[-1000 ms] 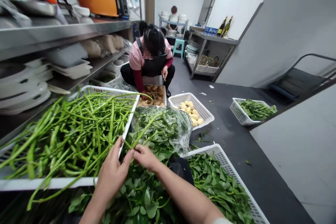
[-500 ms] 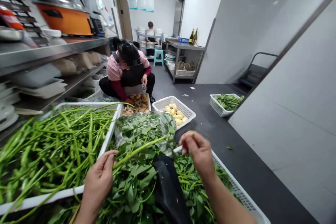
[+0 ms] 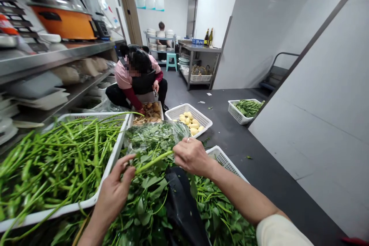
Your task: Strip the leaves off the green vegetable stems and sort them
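Observation:
A long green leafy-vegetable stem (image 3: 154,162) stretches between my two hands above a heap of leaves. My left hand (image 3: 117,184) pinches its near end, the index finger partly lifted. At the far end my right hand (image 3: 193,157), with a ring on one finger, is closed around the stem. Below lie dark green leaves (image 3: 144,203) and thin stalks, with a black knee-like shape (image 3: 184,203) between them. To the left, a white basket (image 3: 111,165) holds many cut green stems (image 3: 72,153). A clear plastic bag of leaves (image 3: 155,134) lies just beyond my hands.
Ahead, a co-worker (image 3: 138,73) crouches by a crate of unpeeled potatoes (image 3: 151,112). Peeled potatoes (image 3: 190,120) sit in a white basket (image 3: 207,118). Another basket of greens (image 3: 248,107) stands on the floor at right. Metal shelving (image 3: 57,52) runs along the left.
My right hand has moved left and onto the far end of the stem; before, it was apart from it on the right. My left hand has shifted slightly, its index finger raised.

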`<state>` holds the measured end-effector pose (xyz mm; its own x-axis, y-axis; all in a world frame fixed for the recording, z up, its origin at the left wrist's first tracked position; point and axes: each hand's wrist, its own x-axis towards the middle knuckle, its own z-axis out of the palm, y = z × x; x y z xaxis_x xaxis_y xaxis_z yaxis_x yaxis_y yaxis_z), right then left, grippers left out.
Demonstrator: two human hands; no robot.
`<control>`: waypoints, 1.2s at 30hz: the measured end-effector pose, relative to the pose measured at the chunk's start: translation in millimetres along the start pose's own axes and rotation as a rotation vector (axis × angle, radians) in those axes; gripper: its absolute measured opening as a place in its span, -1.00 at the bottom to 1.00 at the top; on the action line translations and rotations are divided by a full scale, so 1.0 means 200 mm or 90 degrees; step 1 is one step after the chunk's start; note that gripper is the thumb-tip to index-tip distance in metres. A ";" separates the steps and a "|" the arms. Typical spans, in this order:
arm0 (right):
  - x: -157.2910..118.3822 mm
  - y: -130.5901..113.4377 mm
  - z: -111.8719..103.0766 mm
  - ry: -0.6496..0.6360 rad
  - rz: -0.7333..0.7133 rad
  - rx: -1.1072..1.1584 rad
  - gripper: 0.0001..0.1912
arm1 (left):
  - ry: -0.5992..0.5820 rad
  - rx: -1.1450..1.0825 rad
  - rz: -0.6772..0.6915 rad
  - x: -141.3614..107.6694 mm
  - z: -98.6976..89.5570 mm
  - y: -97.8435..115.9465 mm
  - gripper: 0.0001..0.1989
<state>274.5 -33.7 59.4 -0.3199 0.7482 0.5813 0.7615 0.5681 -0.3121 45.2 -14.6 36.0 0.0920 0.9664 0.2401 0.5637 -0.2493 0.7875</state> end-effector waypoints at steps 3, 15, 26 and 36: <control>0.00 0.09 0.08 0.137 0.272 0.340 -0.72 | -0.076 -0.025 0.093 -0.02 0.06 0.05 -0.63; -0.48 0.17 0.14 0.169 0.564 0.526 -0.78 | -0.099 0.002 0.090 -0.14 0.21 0.12 -0.68; -0.26 -0.19 0.08 0.081 0.392 0.727 -0.81 | -0.268 -0.318 -0.065 -0.11 0.30 0.32 -0.38; -0.10 -0.21 0.32 0.241 0.551 0.941 -0.67 | -0.081 -0.421 -0.131 -0.18 0.30 0.27 -0.60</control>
<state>212.8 -51.7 13.3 0.1651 0.9852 -0.0468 -0.5482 0.0522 -0.8347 121.6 -58.8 35.5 0.1543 0.9880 0.0123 -0.0332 -0.0073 0.9994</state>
